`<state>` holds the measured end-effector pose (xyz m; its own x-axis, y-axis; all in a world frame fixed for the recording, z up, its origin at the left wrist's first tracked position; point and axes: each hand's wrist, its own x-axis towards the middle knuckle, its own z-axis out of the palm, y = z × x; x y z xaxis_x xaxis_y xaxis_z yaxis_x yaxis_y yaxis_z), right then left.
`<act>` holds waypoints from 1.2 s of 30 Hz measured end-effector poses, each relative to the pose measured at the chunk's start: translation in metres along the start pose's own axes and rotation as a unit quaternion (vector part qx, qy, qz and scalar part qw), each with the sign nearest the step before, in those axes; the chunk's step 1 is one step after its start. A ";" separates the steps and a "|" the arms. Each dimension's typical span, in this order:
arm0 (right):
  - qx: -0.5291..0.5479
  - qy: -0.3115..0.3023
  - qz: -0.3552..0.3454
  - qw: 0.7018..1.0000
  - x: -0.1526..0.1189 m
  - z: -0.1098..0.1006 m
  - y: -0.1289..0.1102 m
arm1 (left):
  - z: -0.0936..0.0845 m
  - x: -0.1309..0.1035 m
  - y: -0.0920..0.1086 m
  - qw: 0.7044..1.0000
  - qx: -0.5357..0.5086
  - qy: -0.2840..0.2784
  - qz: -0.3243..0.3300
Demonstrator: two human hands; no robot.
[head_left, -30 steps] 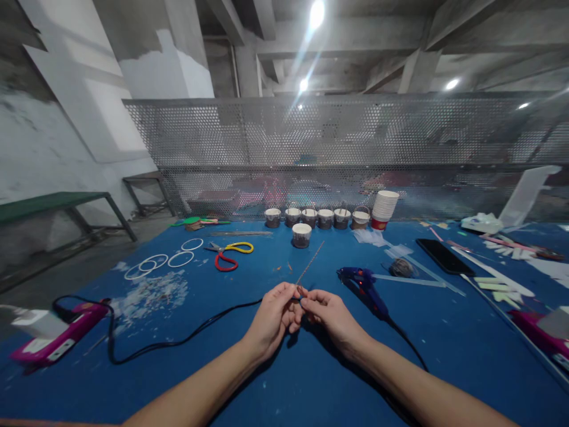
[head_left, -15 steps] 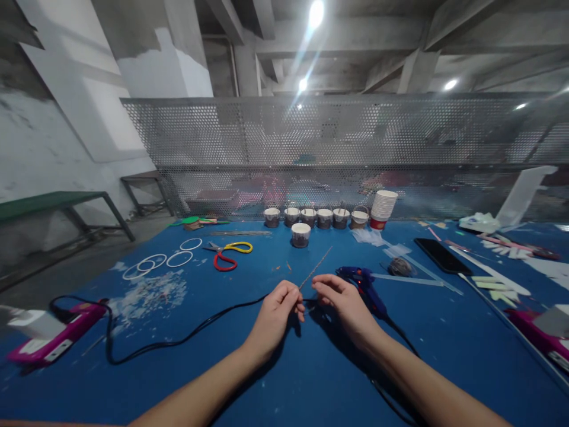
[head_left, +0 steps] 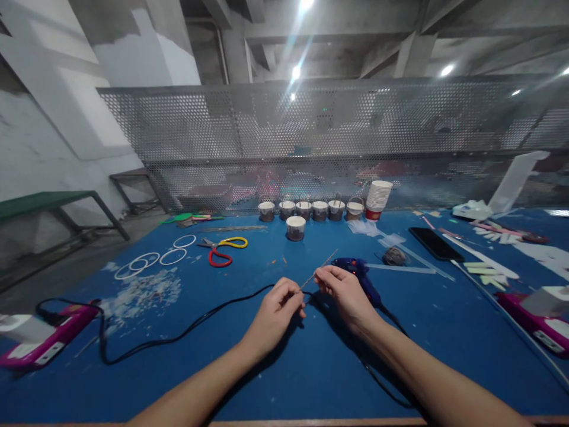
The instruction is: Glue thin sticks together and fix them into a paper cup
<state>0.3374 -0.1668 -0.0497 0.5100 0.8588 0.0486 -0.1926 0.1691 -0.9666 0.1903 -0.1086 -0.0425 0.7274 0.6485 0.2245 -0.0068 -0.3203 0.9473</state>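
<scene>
"Bare concrete overhead, a perforated metal screen (head_left: pixel 267 124) at the back, and this blue counter (head_left: pixel 302 379) scattered with bits. How far along does it look to you?"

"Partway, I'd judge. See the row of six cups (head_left: pixel 319 212) by the screen? Their lower sides are all dark. The end cup (head_left: pixel 354 212), on the right, has a thin handle arching over it."

"And the others in the row?"

"Some show thin pieces at the rim, but I can't tell from here whether those are whole handles."

"What about the lone cup (head_left: pixel 296 230) in front?"

"Dark-sided too, with no handle that I can see. I'd call it less finished than the end one. The stack of paper cups (head_left: pixel 377 197) looks untouched."

"So where's the work now?"

"In the air over the counter, between the hands: a thin brown strand, (head_left: pixel 307 283) slanting up and away, not joined to any cup."

"Are both on it?"

"Yes. The left hand (head_left: pixel 278 305) is curled, thumb and fingers closed on the lower end. The right hand (head_left: pixel 342 289) pinches it higher up, fingertips together, the upper tip poking free."

"And the glue gun (head_left: pixel 353 264)?"

"Lying just beyond the right hand, not held."
</scene>
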 end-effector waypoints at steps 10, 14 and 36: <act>0.041 0.016 0.021 0.999 0.001 0.000 -0.005 | -0.001 0.002 -0.012 0.972 -0.216 -0.026 -0.093; 0.042 0.022 0.021 0.999 0.001 -0.001 -0.007 | 0.000 0.002 -0.011 0.969 -0.229 -0.026 -0.089; -0.553 -0.013 0.003 0.833 0.000 -0.105 -0.040 | -0.004 0.013 -0.018 0.983 -0.151 0.085 -0.060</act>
<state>0.4331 -0.2241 -0.0373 0.4906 0.8707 0.0350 0.7032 -0.3719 -0.6059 0.1967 -0.0917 -0.0557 0.6096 0.7840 0.1172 -0.1497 -0.0314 0.9882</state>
